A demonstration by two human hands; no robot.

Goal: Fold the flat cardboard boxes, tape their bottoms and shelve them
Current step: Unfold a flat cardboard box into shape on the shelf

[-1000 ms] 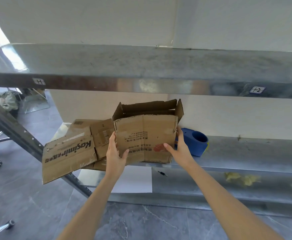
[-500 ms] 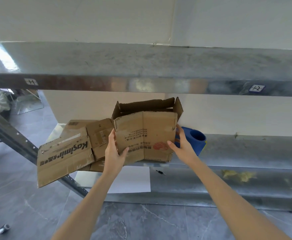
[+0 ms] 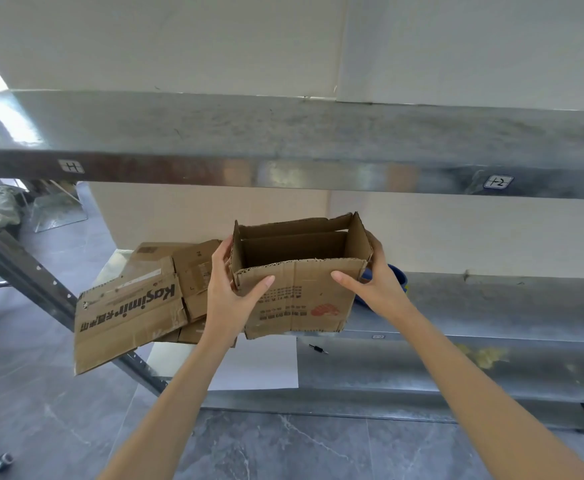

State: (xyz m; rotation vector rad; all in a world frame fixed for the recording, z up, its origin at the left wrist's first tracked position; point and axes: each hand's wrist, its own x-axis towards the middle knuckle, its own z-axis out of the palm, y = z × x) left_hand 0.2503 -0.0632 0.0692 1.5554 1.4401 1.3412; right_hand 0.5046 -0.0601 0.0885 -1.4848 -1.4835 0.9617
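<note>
Head view. Holds a worn brown corrugated box (image 3: 301,299), opened into a rectangle, top open, fluted edges ragged, red and dark print on the front wall. Carries it upright in the air in front of the dull grey metal shelf (image 3: 491,299), below the scuffed upper shelf (image 3: 283,133) with its shiny front lip. Grips the left wall with the left hand (image 3: 229,299), thumb across the front, fingers up along the side. Grips the right wall with the right hand (image 3: 377,292), thumb on the front, fingers wrapped round the far corner. Both forearms bare, stretched forward and up. To the left, creased flat cardboard (image 3: 127,313) piled on the shelf, overhanging its end. Behind the right hand, a blue thing (image 3: 399,278), mostly hidden. Lower down, a smooth white sheet (image 3: 259,365).
</note>
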